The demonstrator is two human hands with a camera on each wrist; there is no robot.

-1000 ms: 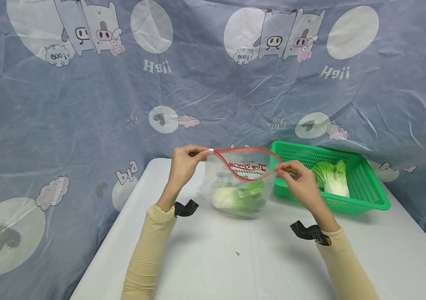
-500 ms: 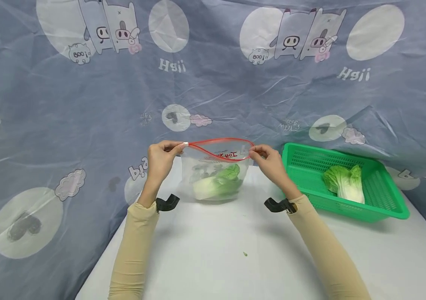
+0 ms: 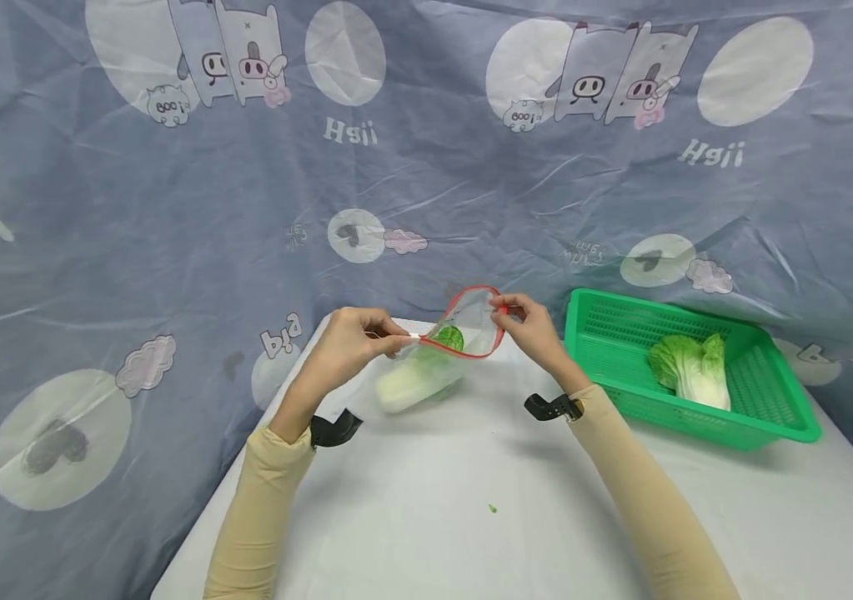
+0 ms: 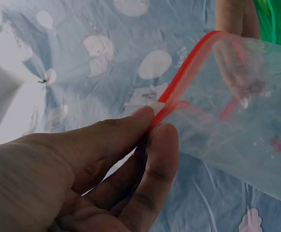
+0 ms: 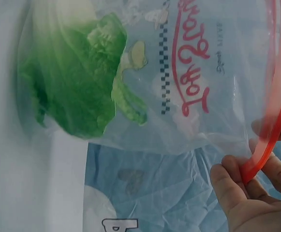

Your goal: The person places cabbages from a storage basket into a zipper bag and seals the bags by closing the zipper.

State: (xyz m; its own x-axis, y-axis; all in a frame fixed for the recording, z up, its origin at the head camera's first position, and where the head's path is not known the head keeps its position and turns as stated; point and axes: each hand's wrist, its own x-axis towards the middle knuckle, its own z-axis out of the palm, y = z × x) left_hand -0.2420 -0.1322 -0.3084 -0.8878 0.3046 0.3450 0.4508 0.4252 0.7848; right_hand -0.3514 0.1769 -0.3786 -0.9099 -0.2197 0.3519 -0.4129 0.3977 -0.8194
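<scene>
A clear zip bag (image 5: 198, 130) with a red zip edge and red lettering hangs between my two hands, its mouth gaping. Inside it lies a head of napa cabbage (image 3: 405, 385), pale stem toward the left and green leaf toward the mouth. My left hand (image 3: 354, 346) pinches the bag's left corner at the white slider (image 4: 157, 106), thumb against forefinger. On the opposite side, my right hand (image 3: 531, 329) pinches the red edge at the other corner. In the right wrist view the leafy end shows through the printed plastic.
A green plastic basket (image 3: 771, 392) stands at the right of the white table (image 3: 426, 517), holding another napa cabbage (image 3: 696, 371). A small green leaf scrap (image 3: 492, 507) lies on the table near the front. A patterned grey-blue curtain (image 3: 426, 167) hangs behind.
Both hands moved left with the bag. Since half a second ago my left hand has come lower and nearer the right, so the bag's mouth gapes wider and the bag tilts.
</scene>
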